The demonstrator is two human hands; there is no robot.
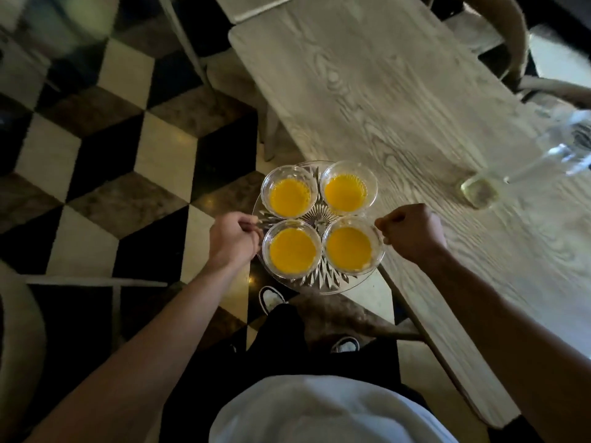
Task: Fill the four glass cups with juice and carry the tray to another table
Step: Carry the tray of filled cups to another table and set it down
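Note:
A round cut-glass tray (323, 281) hangs in the air over the floor, beside the left edge of a wooden table (399, 100). On it stand several glass cups of orange juice: far left (289, 195), far right (347, 190), near left (292, 251) and near right (350, 247). My left hand (232, 239) grips the tray's left rim with curled fingers. My right hand (412, 231) grips the right rim the same way. The tray is held level.
A clear glass pitcher (543, 158) lies blurred at the table's right side, almost empty. Chairs stand at the left (19, 321) and beyond the table at top right (511, 43). The floor (112, 155) is a black, white and brown cube pattern. My shoes (271, 298) show below the tray.

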